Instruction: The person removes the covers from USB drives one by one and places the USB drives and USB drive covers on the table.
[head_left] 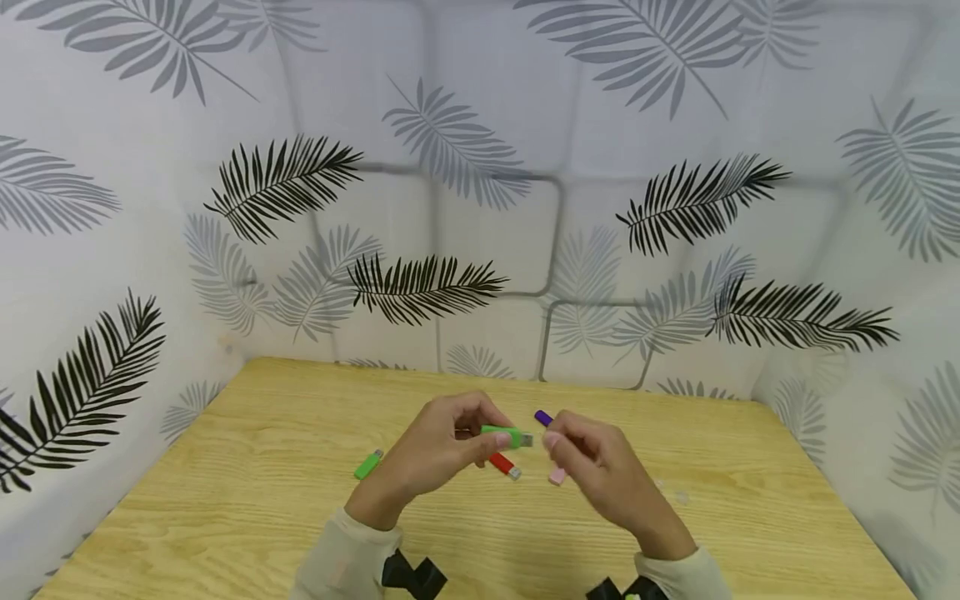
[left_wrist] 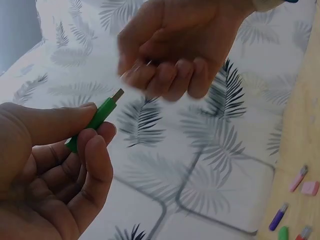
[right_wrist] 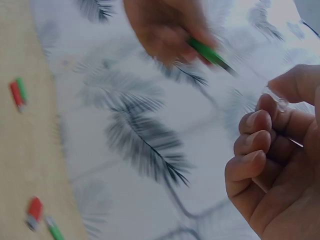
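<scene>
My left hand (head_left: pixel 438 446) pinches a green USB flash drive (left_wrist: pixel 102 114) between thumb and fingers, its bare metal plug pointing toward the right hand. Facing it, a short gap away, my right hand (head_left: pixel 603 467) holds a small clear plastic cap (right_wrist: pixel 281 104) between thumb and forefinger; the head view hides this cap. On the table beneath and around the hands lie a red USB flash drive (head_left: pixel 504 465), a purple one (head_left: pixel 543 417) and a pink one (head_left: pixel 557 476), the last two partly covered by the right hand in the head view.
Another green USB flash drive (head_left: pixel 368 464) lies left of the left hand. Small clear pieces (head_left: pixel 681 497) rest on the wooden table (head_left: pixel 225 517) right of the right hand. Leaf-patterned cloth (head_left: pixel 480 233) hangs behind the table and along its sides.
</scene>
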